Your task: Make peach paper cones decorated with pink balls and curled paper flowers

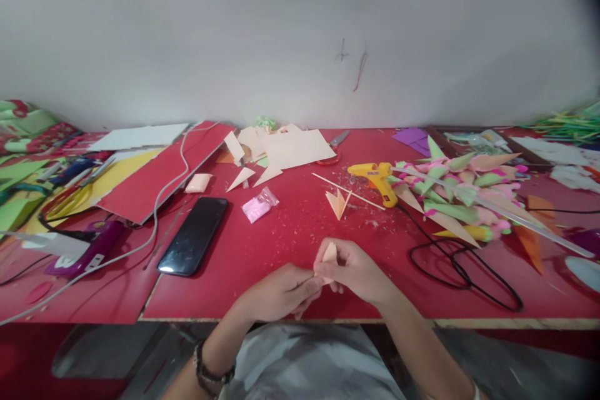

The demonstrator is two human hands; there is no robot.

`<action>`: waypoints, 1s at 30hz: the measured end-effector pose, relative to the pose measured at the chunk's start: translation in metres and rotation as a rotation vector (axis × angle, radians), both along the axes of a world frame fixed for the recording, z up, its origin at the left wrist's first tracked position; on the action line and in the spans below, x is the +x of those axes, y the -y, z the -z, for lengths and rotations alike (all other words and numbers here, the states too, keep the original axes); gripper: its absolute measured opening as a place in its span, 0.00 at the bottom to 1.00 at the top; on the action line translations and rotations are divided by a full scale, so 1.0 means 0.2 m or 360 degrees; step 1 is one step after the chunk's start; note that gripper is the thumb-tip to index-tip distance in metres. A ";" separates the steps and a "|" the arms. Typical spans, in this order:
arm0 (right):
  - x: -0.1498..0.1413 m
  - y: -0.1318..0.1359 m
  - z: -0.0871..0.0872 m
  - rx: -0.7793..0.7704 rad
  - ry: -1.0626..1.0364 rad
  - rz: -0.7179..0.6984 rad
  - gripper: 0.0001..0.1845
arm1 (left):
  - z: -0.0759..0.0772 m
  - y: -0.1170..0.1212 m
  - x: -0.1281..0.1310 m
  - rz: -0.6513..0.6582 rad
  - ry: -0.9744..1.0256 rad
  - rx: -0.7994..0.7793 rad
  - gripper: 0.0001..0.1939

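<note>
Near the front edge of the red table, my two hands meet around a small folded piece of peach paper point(330, 252). My right hand point(355, 270) pinches it between thumb and fingers, its pointed tip showing above the thumb. The fingertips of my left hand point(287, 288) close on its lower end, which is mostly hidden. Just beyond lie a folded peach paper piece with points point(338, 204) and a thin wooden stick point(349, 190). A yellow glue gun point(382, 180) rests to their right, beside a heap of green and pink paper cones point(450, 184).
A black phone point(193, 236) and a pink packet point(260, 204) lie left of centre. Peach sheets point(297, 149) and red-handled scissors point(335, 149) are at the back. A white cable point(157, 212) crosses the left side; a black cord point(462, 272) loops at right. A white partition point(262, 44) stands behind.
</note>
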State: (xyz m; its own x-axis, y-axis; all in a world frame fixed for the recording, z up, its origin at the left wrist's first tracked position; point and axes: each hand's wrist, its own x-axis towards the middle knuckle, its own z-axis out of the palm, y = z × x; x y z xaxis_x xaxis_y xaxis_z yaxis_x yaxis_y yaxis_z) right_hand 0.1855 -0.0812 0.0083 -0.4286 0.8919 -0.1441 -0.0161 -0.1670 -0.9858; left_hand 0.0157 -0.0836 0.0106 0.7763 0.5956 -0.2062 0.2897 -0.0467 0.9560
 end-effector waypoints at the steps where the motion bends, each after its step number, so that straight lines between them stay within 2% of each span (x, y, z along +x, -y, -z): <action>1: 0.00 0.00 0.00 -0.0019 0.0017 -0.0024 0.12 | 0.00 0.00 0.00 0.0014 -0.0022 0.0013 0.22; 4: 0.00 0.00 0.00 -0.0050 0.0103 -0.0046 0.13 | 0.00 0.01 0.00 -0.0011 -0.0077 0.0077 0.23; 8: -0.01 0.00 -0.01 0.0142 0.0224 0.0100 0.14 | 0.01 0.02 0.05 -0.0314 -0.0043 0.0234 0.21; 10: -0.01 0.00 -0.02 0.0219 0.0272 0.0173 0.14 | 0.02 0.03 0.08 -0.0469 0.0000 0.0236 0.21; 12: -0.01 -0.01 -0.03 0.0238 0.0288 0.0176 0.12 | 0.03 0.04 0.09 -0.0533 0.0018 0.0190 0.21; 18: 0.05 -0.02 -0.05 0.0247 0.0282 -0.0035 0.11 | 0.01 0.03 0.05 -0.0341 -0.0124 0.0221 0.24; 23: 0.06 -0.01 -0.04 0.0255 0.0432 -0.0041 0.15 | -0.01 0.02 0.03 -0.0284 -0.0238 0.0214 0.19; 26: 0.05 -0.01 -0.03 0.0373 0.0521 0.0060 0.20 | -0.02 0.02 0.02 -0.0265 -0.0260 0.0211 0.18; 30: 0.06 -0.04 -0.01 0.0310 0.0342 0.0417 0.24 | 0.00 0.02 0.02 -0.0345 -0.0205 0.0182 0.19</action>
State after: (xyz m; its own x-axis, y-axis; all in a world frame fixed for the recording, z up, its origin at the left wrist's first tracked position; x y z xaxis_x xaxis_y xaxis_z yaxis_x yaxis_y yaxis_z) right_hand 0.1971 -0.0735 0.0096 -0.1614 0.9866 -0.0228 0.1772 0.0063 -0.9842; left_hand 0.0197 -0.0885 0.0111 0.5999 0.7701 -0.2169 0.4236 -0.0757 0.9027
